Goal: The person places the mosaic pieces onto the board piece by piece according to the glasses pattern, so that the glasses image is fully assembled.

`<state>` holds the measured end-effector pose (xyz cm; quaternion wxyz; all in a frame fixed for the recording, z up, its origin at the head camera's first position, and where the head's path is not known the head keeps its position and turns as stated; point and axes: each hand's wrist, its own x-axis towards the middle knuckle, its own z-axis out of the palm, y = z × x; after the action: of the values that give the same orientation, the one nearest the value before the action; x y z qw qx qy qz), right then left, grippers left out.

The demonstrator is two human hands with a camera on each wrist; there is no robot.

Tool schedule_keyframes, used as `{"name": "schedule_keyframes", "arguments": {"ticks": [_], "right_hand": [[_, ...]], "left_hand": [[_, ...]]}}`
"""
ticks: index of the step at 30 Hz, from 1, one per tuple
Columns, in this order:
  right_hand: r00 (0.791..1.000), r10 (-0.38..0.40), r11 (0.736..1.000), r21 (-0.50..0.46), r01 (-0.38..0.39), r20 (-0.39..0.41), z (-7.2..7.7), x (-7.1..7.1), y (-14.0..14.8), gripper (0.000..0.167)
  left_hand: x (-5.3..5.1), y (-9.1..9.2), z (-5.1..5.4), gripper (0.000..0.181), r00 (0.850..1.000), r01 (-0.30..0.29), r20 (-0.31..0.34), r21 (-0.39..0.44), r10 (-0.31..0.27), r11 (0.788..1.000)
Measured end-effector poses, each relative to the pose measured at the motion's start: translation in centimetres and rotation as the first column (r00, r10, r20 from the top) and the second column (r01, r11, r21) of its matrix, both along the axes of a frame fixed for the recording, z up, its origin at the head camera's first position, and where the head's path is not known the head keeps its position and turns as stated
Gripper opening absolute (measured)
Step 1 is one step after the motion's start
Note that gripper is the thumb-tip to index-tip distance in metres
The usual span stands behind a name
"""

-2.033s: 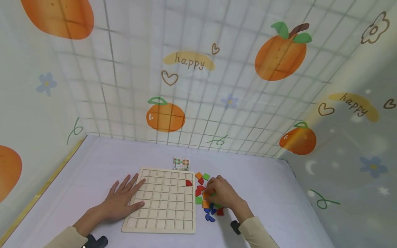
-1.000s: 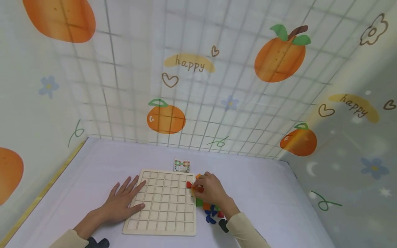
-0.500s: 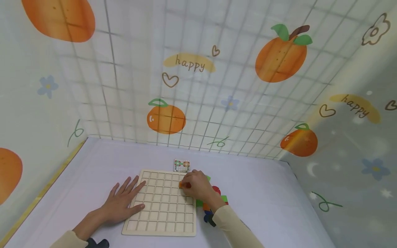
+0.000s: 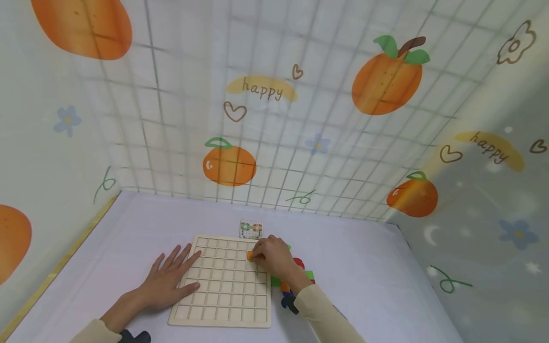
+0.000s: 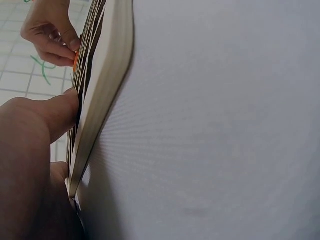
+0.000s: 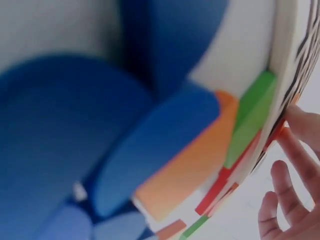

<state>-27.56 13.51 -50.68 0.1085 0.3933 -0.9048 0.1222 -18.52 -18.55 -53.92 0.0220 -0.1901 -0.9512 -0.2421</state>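
Observation:
My left hand (image 4: 165,281) lies with fingers spread on the left edge of a pale wooden grid board (image 4: 214,321). Over the board's upper right part, my right hand (image 4: 274,257) pinches an orange square tile (image 4: 250,256) between thumb and finger, at a cell in the second row. The left wrist view shows the tile (image 5: 76,60) at the board's surface, under the right fingertips (image 5: 75,45). The red quarter-round piece on the board is hidden behind the right hand in the head view.
Loose pieces lie right of the board, partly covered by the right arm: a green square (image 4: 276,281), an orange one (image 4: 285,286), red (image 4: 299,262) and blue (image 4: 286,301) rounded ones. A small pattern card (image 4: 250,229) lies behind the board. Fabric walls enclose the white table (image 4: 364,286).
My right hand has gone from the loose pieces leftward onto the board, carrying the orange tile to a cell. In the last half second it barely moves. The left hand stays put.

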Motion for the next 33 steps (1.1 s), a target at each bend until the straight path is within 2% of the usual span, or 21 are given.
{"name": "schedule_keyframes", "arguments": {"ticks": [4,10,16,20,24,26,30,33], "right_hand": [[0.999,-0.006,1.000,-0.011,0.007,0.033,0.1,0.0,0.0,0.006],[0.996,-0.049,0.999,0.005,0.048,0.077,0.6,0.5,0.8,0.009],[0.990,-0.114,0.993,0.014,0.113,0.082,0.0,0.8,2.8,0.012],[0.985,-0.145,0.989,0.042,0.141,0.097,-0.3,1.2,4.1,0.008],[0.967,-0.199,0.978,0.088,0.187,0.156,-0.1,1.7,4.9,0.012],[0.952,-0.235,0.970,0.110,0.217,0.194,0.1,1.9,5.3,0.018],[0.929,-0.282,0.957,0.139,0.255,0.238,0.2,2.0,5.9,0.026],[0.924,-0.284,0.957,0.137,0.256,0.255,0.0,1.9,6.3,0.028]], "left_hand": [[0.0,-0.1,-0.1,0.079,1.000,0.005,-0.016,0.025,-0.005,1.000],[-0.3,-0.2,-1.0,0.078,0.999,0.016,-0.042,0.035,-0.015,0.999],[-0.1,-0.2,-0.6,0.078,0.999,0.013,-0.051,0.045,-0.010,0.999],[-0.2,-0.3,-0.8,0.077,0.998,0.024,-0.050,0.048,-0.022,0.999],[-0.3,-0.4,-1.2,0.078,0.998,0.030,-0.050,0.035,-0.029,0.999],[-0.3,-0.5,-1.4,0.078,0.998,0.035,-0.047,0.031,-0.033,0.999],[-0.2,-0.4,-1.0,0.078,0.999,0.032,-0.045,0.045,-0.030,0.998],[-0.2,-0.3,-0.7,0.078,0.999,0.022,-0.033,0.046,-0.020,0.999]]}}
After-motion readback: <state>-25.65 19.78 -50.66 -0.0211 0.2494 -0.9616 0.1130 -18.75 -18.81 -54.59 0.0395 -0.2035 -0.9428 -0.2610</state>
